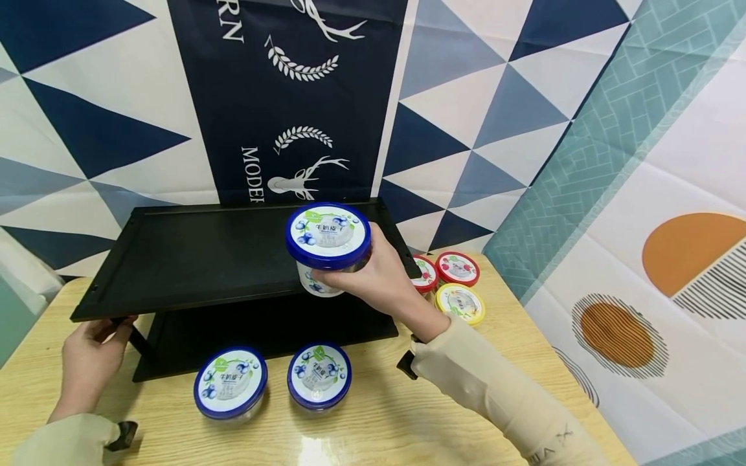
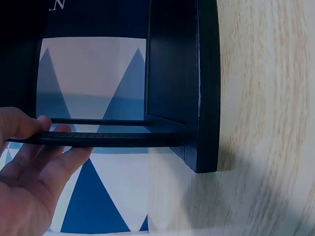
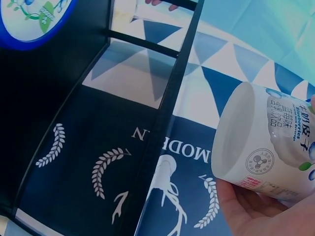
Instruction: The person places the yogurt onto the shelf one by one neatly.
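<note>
My right hand (image 1: 384, 278) grips a blue-lidded plastic cup (image 1: 329, 239) with blueberry pictures, held up over the front edge of the black two-tier rack (image 1: 204, 252). In the right wrist view the cup's white base and printed side (image 3: 266, 147) show, tilted sideways. At the rack's left end my left hand (image 1: 93, 356) holds a thin black post; the left wrist view shows thumb and fingers around that post (image 2: 108, 139). Two more blue-lidded cups, one at left (image 1: 230, 382) and one at right (image 1: 319, 377), stand on the table before the rack.
Beyond the rack's right end stand two red-lidded cups (image 1: 457, 268) and a yellow-lidded cup (image 1: 460, 303), the rack partly hiding one. The wooden table (image 1: 408, 401) meets patterned cloth (image 1: 454, 116) at the back and right.
</note>
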Demonstrator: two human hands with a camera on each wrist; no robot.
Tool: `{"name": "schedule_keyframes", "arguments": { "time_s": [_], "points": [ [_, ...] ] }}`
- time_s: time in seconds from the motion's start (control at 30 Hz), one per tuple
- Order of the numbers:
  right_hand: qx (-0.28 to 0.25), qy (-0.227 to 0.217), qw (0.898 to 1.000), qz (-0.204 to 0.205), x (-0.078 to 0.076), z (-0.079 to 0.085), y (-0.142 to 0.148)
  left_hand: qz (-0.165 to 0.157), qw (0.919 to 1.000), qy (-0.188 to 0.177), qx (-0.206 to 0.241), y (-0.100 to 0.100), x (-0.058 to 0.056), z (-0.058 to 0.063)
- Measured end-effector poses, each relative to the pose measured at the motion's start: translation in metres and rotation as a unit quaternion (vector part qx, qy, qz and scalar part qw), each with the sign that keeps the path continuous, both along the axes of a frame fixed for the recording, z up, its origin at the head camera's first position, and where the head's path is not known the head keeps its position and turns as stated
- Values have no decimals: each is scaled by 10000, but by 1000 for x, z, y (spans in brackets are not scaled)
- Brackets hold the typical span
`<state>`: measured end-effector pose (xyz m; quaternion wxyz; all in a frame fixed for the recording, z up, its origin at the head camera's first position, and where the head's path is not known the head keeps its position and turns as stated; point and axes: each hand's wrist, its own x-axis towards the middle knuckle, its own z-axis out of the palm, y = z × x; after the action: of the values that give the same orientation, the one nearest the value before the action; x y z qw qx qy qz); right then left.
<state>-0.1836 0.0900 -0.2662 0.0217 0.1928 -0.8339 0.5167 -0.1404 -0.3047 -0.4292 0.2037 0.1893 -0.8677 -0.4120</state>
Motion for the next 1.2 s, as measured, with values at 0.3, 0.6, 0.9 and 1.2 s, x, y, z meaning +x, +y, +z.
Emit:
{"name": "schedule_keyframes", "arguments": {
  "time_s": [0.3, 0.6, 0.9, 1.2],
  "points": [
    [-114, 161, 9997, 167, -5, 2, -13, -26, 10000, -32, -23, 0, 0, 0],
    [-169, 85, 9997, 167, -9, 4, -28, 41, 10000, -60, 49, 1, 0, 1],
    [-111, -75, 9998, 161, -12, 5, -40, -50, 9999, -84, 74, 2, 1, 2],
    [-120, -82, 9998, 122, -14, 5, -51, -103, 9999, 45, 51, 2, 2, 2]
  ]
}}
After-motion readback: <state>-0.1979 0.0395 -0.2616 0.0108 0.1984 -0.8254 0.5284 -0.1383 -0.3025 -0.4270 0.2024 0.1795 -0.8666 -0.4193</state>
